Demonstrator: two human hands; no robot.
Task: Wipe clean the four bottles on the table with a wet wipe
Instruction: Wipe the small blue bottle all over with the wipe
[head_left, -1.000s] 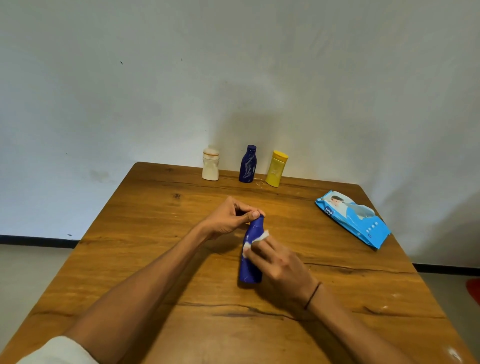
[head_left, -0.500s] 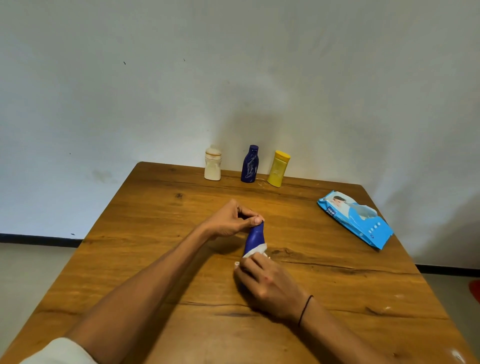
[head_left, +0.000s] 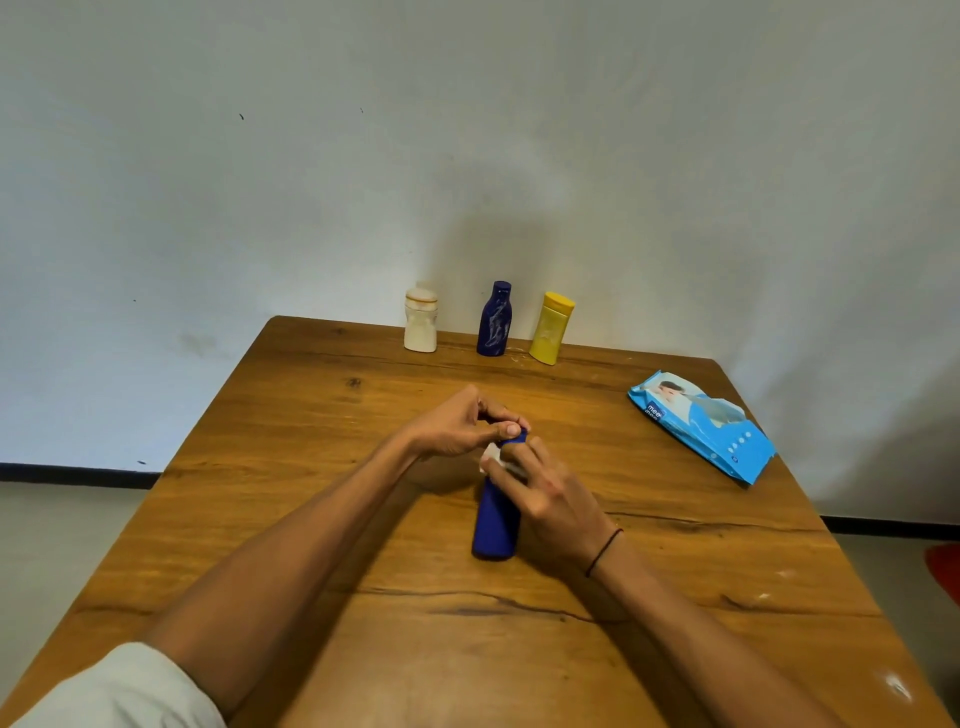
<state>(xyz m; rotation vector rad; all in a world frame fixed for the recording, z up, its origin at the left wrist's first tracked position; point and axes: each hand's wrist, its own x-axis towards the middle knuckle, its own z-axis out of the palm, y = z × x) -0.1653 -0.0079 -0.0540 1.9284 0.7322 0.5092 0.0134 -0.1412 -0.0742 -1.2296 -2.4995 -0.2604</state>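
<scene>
Both hands meet at the upper end of a blue bottle (head_left: 496, 525) standing near the middle of the wooden table (head_left: 311, 467). At its top, the left hand (head_left: 457, 426) pinches the bottle's cap between curled fingers and thumb, the thumbnail facing the camera. Just below it, the right hand (head_left: 550, 499) presses a white wet wipe (head_left: 491, 457) against the bottle's neck, its fingers curled round the wipe and the bottle's upper part; only a small white fold of the wipe shows beyond the fingertips. The bottle's lower body is bare and its base sits on the tabletop. A thin dark band (head_left: 602, 553) circles the right wrist, and a pale sleeve (head_left: 119, 691) covers the left upper arm at the bottom edge of the view. Along the far edge of the table, close to the white wall (head_left: 467, 156), three other bottles stand upright in a row, near each other but apart: a cream bottle (head_left: 421, 322) on the left, a dark blue bottle (head_left: 494, 319) in the middle with whitish smears on its side, and a yellow bottle (head_left: 550, 328) on the right. Toward the right edge of the table lies a light blue pack of wet wipes (head_left: 701, 423), flat and set at an angle, well apart from the hands.
</scene>
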